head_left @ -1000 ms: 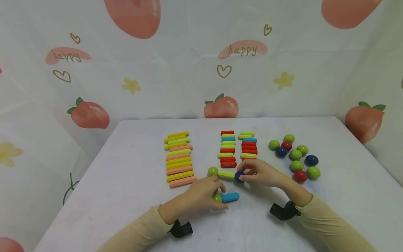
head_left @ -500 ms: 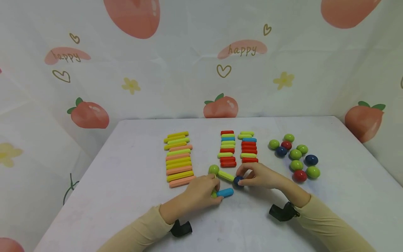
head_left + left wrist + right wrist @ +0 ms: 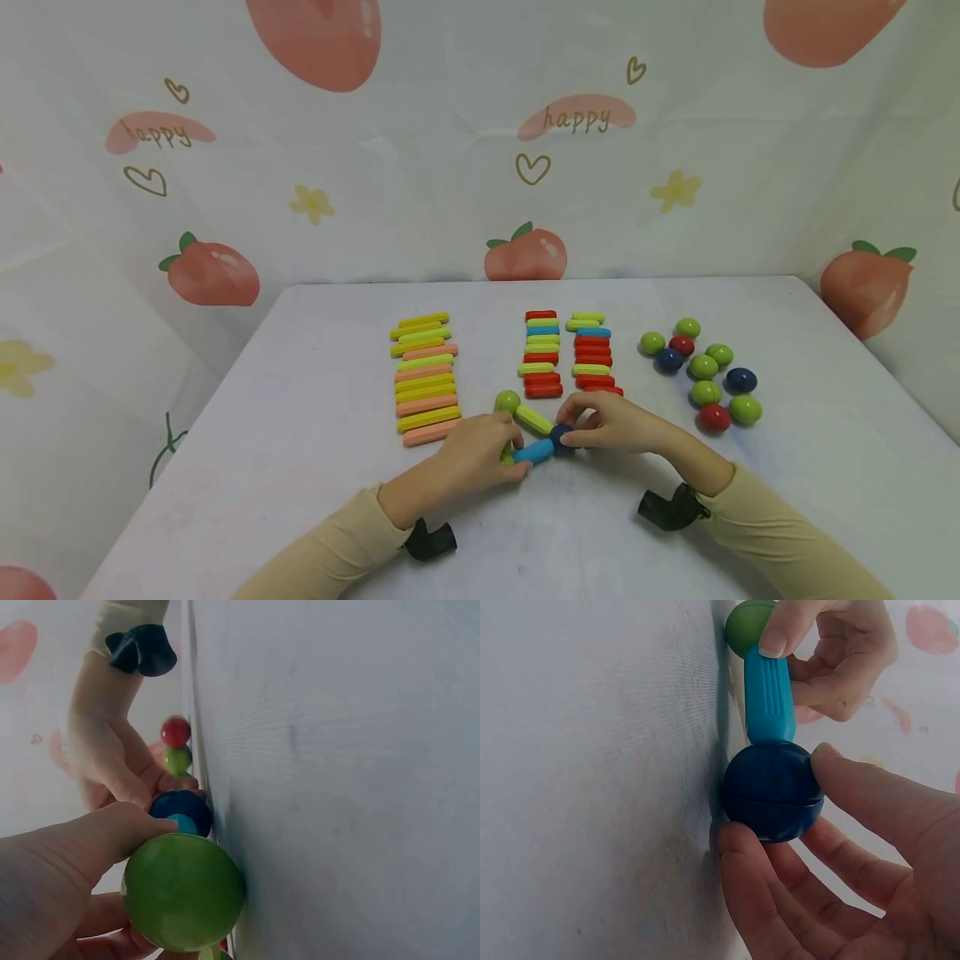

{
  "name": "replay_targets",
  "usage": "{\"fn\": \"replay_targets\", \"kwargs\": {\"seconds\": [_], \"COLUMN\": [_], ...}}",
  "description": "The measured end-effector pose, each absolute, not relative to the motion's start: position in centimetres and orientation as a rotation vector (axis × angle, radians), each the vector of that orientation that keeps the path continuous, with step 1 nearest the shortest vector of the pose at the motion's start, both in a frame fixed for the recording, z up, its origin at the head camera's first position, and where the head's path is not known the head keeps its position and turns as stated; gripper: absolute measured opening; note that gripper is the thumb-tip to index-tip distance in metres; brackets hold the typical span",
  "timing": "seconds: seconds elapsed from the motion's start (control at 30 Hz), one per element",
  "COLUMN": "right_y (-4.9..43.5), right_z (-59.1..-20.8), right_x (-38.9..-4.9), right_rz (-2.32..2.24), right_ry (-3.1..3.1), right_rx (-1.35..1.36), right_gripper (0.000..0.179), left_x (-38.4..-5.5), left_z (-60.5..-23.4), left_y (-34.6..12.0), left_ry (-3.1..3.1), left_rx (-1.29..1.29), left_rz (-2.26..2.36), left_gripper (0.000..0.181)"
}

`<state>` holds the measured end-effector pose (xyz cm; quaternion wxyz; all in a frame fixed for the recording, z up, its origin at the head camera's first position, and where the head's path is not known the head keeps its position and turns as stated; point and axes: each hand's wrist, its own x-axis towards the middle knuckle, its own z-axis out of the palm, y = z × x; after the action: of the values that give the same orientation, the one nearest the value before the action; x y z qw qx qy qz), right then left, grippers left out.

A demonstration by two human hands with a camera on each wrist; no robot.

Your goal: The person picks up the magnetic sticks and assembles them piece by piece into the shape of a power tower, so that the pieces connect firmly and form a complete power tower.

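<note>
My left hand [image 3: 480,450] pinches a blue grooved rod [image 3: 770,694] by its left end, thumb on top, where a green ball [image 3: 184,892] sits. Between the thumb and fingers of my right hand [image 3: 615,422] is a dark blue ball [image 3: 772,791]. The blue rod's right end meets this ball. A yellow-green rod [image 3: 534,420] runs from the dark blue ball back to another green ball [image 3: 507,402], so the two rods form a V on the table. In the head view, my left fingers partly cover the nearer green ball.
Yellow, peach and yellow-green long rods [image 3: 427,388] lie in a column to the left. Two columns of short red, blue and yellow-green rods [image 3: 542,358] lie behind the hands. Loose green, red and dark blue balls [image 3: 705,367] are on the right of the white table [image 3: 322,350].
The blue rod has moved right and back until its end meets the dark blue ball. My right hand has shifted that ball slightly toward the front and left, angling the yellow-green rod.
</note>
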<state>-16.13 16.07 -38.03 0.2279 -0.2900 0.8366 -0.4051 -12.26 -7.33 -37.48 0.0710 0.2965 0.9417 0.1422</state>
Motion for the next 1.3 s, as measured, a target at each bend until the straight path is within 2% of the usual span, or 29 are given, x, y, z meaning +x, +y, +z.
{"fn": "replay_targets", "kwargs": {"seconds": [0.2,0.43,0.8,1.3], "right_y": [16.1,16.4,15.2,13.4], "right_z": [-37.8,-37.2,-37.2,-37.8], "right_x": [-16.2,-16.9,-19.5,-19.6], "right_rz": [-1.115,-0.969,-1.004,-0.843], "right_ry": [2.296,2.288,2.553,2.756], "right_rx": [-0.796,-0.814,-0.82,-0.706], "right_gripper": [0.024,0.024,0.015,0.019], "left_x": [-12.3,-12.5,-13.2,-14.9], "left_z": [-37.3,-36.7,-36.4,-37.1], "left_y": [-7.5,-8.8,-10.7,-12.9], "left_ry": [2.821,2.671,2.491,2.306], "left_rx": [0.886,0.828,0.894,0.952], "left_rz": [0.459,0.522,0.703,0.916], "left_gripper": [0.025,0.038,0.029,0.032]}}
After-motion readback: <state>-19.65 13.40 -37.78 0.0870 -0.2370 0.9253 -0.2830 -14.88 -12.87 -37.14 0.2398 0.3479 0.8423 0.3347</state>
